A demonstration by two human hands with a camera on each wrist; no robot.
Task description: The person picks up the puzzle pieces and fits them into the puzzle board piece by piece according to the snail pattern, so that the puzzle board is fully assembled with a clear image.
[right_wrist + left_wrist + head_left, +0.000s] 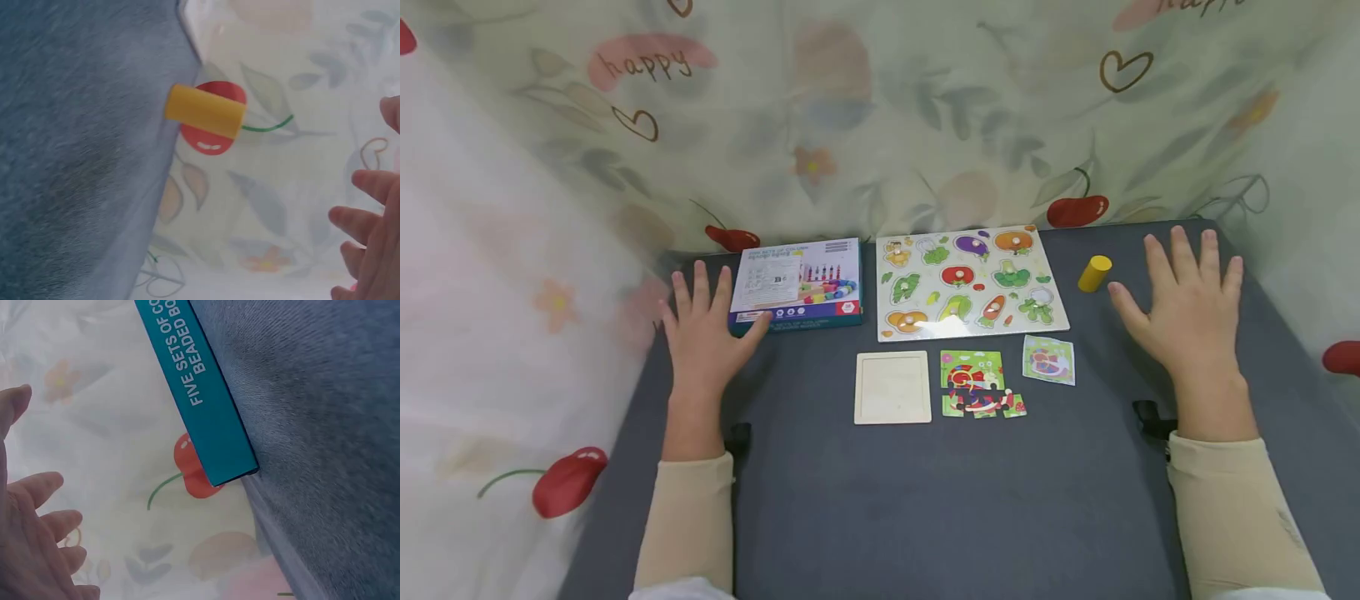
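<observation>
Smooth yellow cylinder: stands upright on a dark grey, finely textured tabletop, near the right hand, spread wide with nothing held. Flat rectangular teal-sided box: lies near the left hand, likewise splayed and empty. Between: glossy vegetable-patterned board, pale square tray, colourful interlocking puzzle pieces.

Table: dark grey. Far middle, veg board lying flat; eggplant, tomato, carrot among its pictures. Near of it, pale square tray, raised rim. Just right of tray, puzzle in bright green and red; near row of pieces set slightly apart from far part, joints partly open. Right of that, small card, slightly skewed. Cloth along far side and left: leaves, hearts, red cherries, "happy" lettering.
</observation>
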